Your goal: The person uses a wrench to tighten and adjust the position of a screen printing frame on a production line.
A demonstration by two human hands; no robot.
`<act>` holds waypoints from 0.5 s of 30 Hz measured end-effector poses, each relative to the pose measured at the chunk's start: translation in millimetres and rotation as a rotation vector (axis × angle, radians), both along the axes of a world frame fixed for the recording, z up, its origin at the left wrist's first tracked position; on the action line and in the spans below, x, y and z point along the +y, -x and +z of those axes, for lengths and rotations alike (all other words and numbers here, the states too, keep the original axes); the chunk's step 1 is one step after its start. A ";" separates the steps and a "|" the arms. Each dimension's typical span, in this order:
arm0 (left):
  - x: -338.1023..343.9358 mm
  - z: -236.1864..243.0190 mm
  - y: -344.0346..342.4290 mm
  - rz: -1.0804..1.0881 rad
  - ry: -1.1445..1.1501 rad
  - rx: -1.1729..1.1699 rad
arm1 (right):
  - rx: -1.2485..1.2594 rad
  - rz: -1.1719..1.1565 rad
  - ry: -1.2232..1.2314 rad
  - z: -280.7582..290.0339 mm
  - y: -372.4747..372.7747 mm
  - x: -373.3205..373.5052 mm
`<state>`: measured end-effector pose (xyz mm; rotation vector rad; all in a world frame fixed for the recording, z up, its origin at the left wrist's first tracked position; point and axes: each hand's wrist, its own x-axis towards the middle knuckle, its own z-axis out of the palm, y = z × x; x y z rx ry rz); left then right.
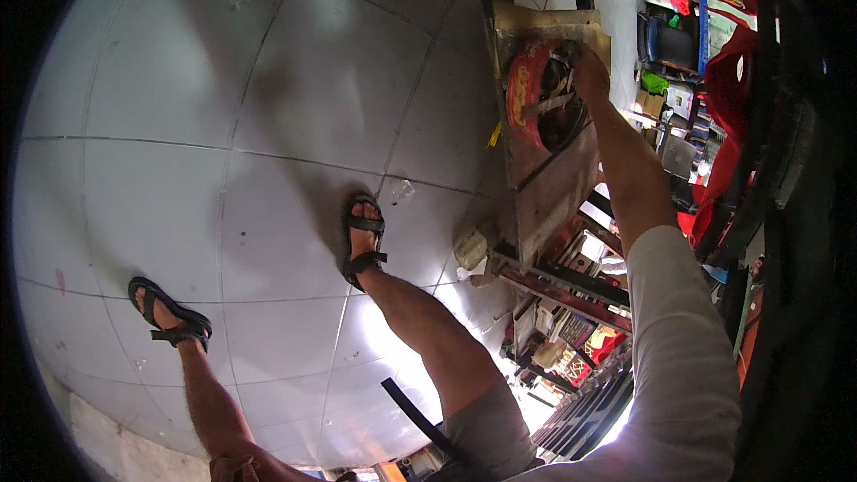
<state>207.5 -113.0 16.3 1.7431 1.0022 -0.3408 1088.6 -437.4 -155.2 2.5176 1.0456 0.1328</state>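
Red tub (527,82), upper rt of frame, lies just left of my rt hand (590,78); long axis runs approx top-to-bottom. Fingers hidden by its rim, can't tell if they're gripping. Rt's nearer; left hand's n/a, out of view.

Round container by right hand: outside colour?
The round container is red outside with yellow markings; head view.

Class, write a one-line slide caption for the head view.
A bare right hand at the rim of a round red container; black strapped sandals stand on grey floor tiles.
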 end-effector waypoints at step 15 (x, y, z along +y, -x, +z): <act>0.7 14.2 31.0 -0.015 -0.162 0.240 | 0.030 -0.483 0.328 6.8 19.0 -54.4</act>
